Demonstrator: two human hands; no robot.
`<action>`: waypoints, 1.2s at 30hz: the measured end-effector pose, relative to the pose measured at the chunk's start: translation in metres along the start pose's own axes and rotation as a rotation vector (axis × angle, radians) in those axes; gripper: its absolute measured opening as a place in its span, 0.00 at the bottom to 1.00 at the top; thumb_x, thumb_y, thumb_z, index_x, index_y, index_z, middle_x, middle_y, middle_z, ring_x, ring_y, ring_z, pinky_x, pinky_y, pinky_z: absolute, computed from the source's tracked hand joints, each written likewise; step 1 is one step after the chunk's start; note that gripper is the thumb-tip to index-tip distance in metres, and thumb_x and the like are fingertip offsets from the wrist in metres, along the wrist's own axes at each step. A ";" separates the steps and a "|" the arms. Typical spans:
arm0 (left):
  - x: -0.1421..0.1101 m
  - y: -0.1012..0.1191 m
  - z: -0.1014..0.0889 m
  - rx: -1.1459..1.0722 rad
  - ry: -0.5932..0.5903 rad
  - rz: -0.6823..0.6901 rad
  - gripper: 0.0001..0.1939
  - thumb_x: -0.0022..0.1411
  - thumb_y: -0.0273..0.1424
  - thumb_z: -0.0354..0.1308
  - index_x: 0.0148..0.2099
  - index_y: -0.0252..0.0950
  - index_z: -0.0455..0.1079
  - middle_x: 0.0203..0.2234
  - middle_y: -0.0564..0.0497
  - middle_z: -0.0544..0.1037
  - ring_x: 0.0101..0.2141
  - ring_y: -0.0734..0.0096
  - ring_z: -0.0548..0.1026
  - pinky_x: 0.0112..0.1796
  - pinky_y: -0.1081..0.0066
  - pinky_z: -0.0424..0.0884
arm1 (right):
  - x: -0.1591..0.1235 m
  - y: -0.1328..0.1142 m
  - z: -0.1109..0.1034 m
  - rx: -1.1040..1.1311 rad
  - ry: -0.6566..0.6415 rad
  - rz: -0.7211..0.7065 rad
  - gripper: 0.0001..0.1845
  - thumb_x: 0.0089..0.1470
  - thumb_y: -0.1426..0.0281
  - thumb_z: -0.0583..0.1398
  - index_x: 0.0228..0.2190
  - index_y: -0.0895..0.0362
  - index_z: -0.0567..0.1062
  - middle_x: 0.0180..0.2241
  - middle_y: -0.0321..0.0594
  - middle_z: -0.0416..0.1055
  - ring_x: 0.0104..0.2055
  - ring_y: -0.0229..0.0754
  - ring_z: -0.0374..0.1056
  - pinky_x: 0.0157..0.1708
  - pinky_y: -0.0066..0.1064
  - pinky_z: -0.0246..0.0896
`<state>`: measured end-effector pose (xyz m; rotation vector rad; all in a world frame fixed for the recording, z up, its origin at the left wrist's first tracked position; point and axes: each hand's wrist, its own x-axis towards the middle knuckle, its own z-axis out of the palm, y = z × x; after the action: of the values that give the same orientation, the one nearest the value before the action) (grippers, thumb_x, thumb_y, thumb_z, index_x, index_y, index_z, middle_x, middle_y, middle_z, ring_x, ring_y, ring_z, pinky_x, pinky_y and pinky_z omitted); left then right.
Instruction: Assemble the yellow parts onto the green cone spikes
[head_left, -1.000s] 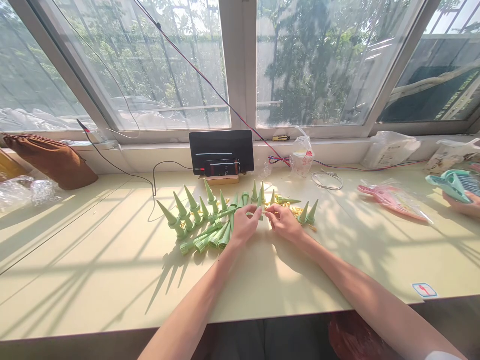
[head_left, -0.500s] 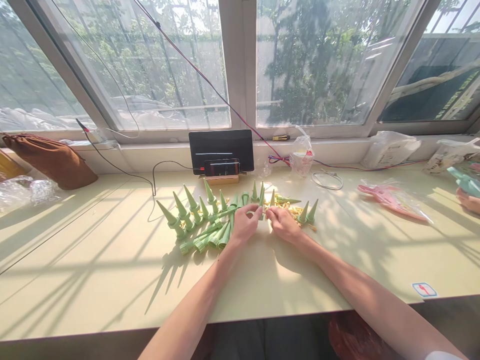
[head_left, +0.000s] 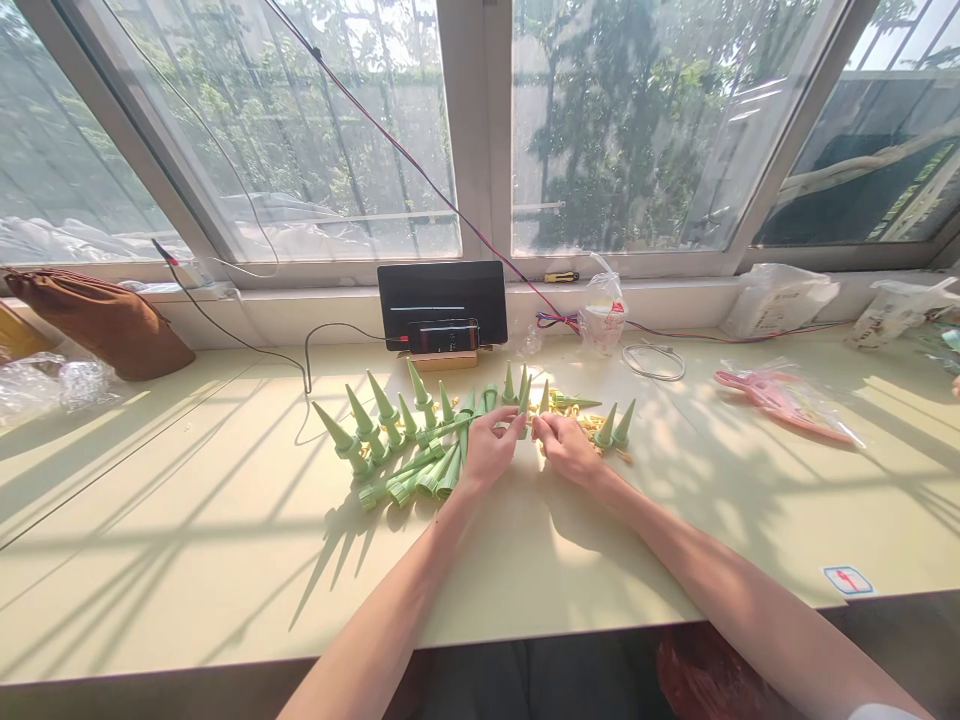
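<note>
Left hand [head_left: 493, 452], in front of the tablet [head_left: 442, 290] and slightly to its right, has its thumb and fingers around a green conical plastic spike [head_left: 523, 395] held point up; the right hand [head_left: 566, 445], farther right of the tablet, is bunched into a narrow pinch facing that spike, and I cannot tell whether anything sits between its fingertips. Grey-framed windows [head_left: 622, 120] rise behind the tablet, and a pale yellow tabletop [head_left: 600, 600] spreads beneath and around it. Well left of the tablet leans a brown drawstring bag [head_left: 101, 325]. To its right and nearer the person, a pink plastic article [head_left: 780, 398] lies in clear wrapping. Directly before the tablet, a smartphone [head_left: 444, 338] rests on a small brown stand [head_left: 446, 360]. Other green spikes stand in front and left of the tablet [head_left: 386, 408], beside hollow green tubes [head_left: 427, 480] lying on their sides. Right of the tablet sits a coiled white cable [head_left: 654, 362]; small yellow pieces [head_left: 590, 423] lie scattered in front and right of it.
</note>
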<state>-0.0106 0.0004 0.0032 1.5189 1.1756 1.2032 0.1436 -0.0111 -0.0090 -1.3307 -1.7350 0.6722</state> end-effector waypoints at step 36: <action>-0.003 0.009 -0.001 0.113 0.047 0.003 0.14 0.56 0.41 0.58 0.26 0.36 0.74 0.24 0.49 0.77 0.23 0.73 0.70 0.25 0.73 0.64 | -0.003 0.001 0.001 0.078 0.036 -0.116 0.17 0.61 0.58 0.54 0.24 0.54 0.64 0.17 0.30 0.57 0.20 0.35 0.51 0.23 0.29 0.48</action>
<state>-0.0101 -0.0044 0.0118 1.5838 1.2916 1.1975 0.1436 -0.0140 -0.0111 -1.1734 -1.7253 0.6399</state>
